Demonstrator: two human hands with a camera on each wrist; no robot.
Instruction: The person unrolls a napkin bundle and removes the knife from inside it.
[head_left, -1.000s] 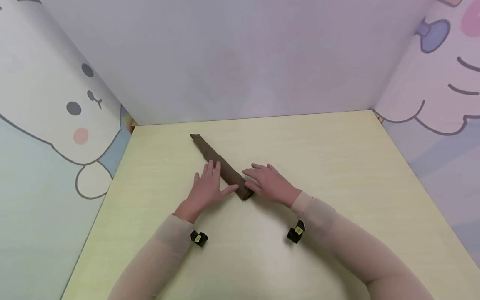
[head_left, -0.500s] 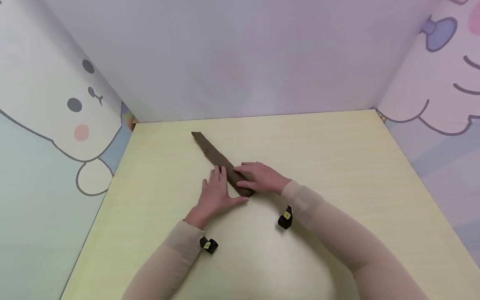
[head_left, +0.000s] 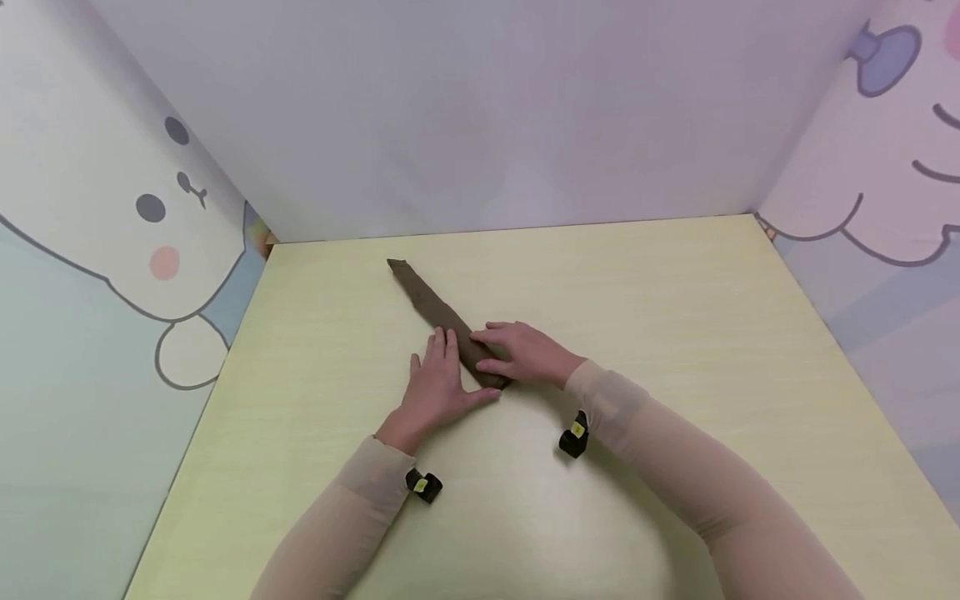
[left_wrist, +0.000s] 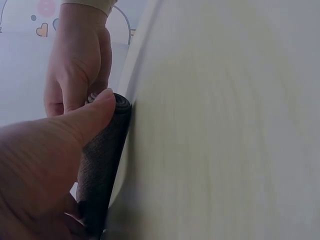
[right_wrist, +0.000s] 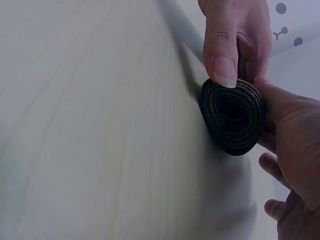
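A brown cloth [head_left: 429, 302] rolled into a long tube lies diagonally across the table, its far end tapering to a flat point. Layered spirals show at the near end of the rolled cloth [right_wrist: 231, 117] in the right wrist view. Along the left side my left hand [head_left: 437, 392] touches it with straight fingers, the thumb reaching out at the near end. From the right, my right hand [head_left: 528, 354] rests fingertips and thumb on the roll near that end. Both hands meet the cloth close together; part of its near half is hidden beneath them.
The pale wood-look table [head_left: 637, 292] reaches a plain lilac wall [head_left: 480, 117] at the back. Side panels with cartoon figures [head_left: 165, 208] stand left and right. A small black camera [head_left: 424, 485] sits on the left wrist, another black camera [head_left: 574, 435] on the right.
My left hand has shifted right and slightly down along the roll, its thumb moving to the near end. My right hand has moved left and up onto the roll. Little differs over the last half second.
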